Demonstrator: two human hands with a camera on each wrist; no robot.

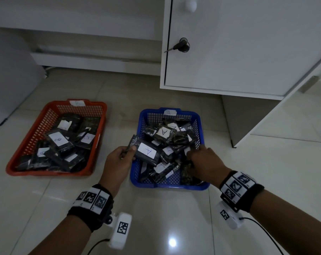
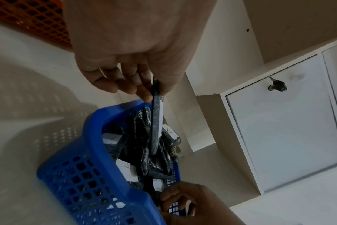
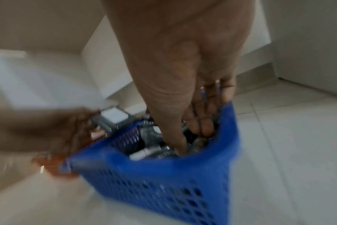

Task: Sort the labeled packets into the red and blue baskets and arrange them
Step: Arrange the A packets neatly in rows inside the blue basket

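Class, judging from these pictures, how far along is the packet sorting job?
Sorting looks done: no packets lie on the floor; they fill the red basket and blue basket. In hand: the left hand holds a packet marked A; the right hand reaches into the blue pile. Left: arranging both jumbled piles.

A handwritten "A" stands on the white label of the dark plastic-wrapped packet (image 1: pixel 144 151) over the blue perforated plastic basket (image 1: pixel 202 186); another "A"-labelled packet (image 1: pixel 163 133) lies inside it.

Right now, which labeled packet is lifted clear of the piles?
The A-labeled packet, pinched by the left hand over the blue basket; all others lie inside baskets.
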